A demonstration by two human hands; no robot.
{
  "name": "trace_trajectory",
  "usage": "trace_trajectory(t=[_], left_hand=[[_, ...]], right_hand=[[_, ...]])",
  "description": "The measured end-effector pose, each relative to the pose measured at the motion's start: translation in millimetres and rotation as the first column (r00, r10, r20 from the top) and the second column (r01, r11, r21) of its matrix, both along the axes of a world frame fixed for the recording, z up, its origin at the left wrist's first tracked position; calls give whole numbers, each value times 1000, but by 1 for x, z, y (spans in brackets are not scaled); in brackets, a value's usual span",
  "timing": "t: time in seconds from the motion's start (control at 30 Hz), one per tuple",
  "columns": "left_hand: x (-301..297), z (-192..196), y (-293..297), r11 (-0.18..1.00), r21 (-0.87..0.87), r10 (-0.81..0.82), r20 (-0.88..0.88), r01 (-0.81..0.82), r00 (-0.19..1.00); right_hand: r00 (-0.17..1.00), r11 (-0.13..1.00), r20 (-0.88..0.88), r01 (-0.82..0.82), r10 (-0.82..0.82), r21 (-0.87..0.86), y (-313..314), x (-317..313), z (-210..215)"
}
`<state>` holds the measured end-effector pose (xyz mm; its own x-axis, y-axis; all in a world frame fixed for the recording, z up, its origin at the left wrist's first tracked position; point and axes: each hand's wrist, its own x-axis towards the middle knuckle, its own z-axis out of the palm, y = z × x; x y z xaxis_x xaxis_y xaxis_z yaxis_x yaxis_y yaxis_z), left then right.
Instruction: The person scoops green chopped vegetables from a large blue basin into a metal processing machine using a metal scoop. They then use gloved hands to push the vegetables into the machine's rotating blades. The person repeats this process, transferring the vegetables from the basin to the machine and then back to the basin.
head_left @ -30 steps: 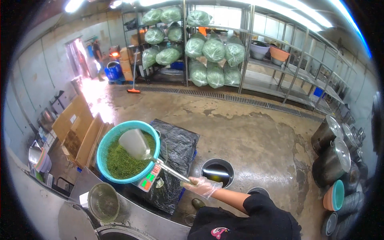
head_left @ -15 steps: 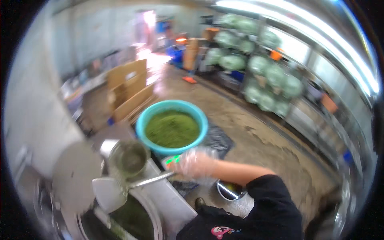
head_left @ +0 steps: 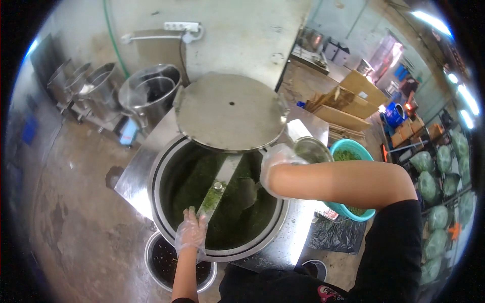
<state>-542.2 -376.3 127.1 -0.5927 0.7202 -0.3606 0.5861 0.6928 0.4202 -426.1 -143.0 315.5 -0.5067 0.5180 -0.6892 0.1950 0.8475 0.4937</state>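
Left hand (head_left: 190, 232) at bar's (head_left: 218, 185) near end, grip cannot be told. Vat (head_left: 157, 189) uncovered, greens (head_left: 227, 227) remaining inside. Scoop (head_left: 245, 193) down in vat, right hand (head_left: 279, 165) apparently closed on it. Basin (head_left: 364, 215), rightmost, already holds greens.

- Left hand (head_left: 191, 235) and right hand (head_left: 279, 168), gloved in clear plastic: two
- One wide round steel vessel (head_left: 155, 189)
- One flat round steel lid (head_left: 230, 113)
- One flat steel crossbar (head_left: 220, 184)
- One rounded metal scoop (head_left: 245, 193)
- One round turquoise plastic tub (head_left: 365, 216)
- One white wall power strip (head_left: 182, 26)
- Pale green plastic bags (head_left: 423, 162), too overlapped to count
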Motion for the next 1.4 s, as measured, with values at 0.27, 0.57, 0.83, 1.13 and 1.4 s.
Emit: trace_trajectory(t=[0.27, 0.57, 0.83, 1.13, 1.4], left_hand=[[2, 5, 15, 1000, 13, 4, 141, -6, 990], [12, -21, 17, 975, -99, -214, -168, 200, 962], [30, -29, 33, 988, -86, -136, -129, 126, 982], [15, -8, 30, 998, -60, 47, 250, -33, 967], [18, -13, 33, 996, 5, -90, 27, 90, 996]], right_hand=[[973, 985, 191, 104, -129, 135, 80, 16, -282], [840, 831, 14, 538, -542, -140, 88, 28, -298], [783, 722, 97, 607, -614, -333, 77, 28, -321], [965, 870, 260, 97, 36, -482, 73, 36, -173], [986, 987, -51, 161, -160, 5, 92, 0, -212]])
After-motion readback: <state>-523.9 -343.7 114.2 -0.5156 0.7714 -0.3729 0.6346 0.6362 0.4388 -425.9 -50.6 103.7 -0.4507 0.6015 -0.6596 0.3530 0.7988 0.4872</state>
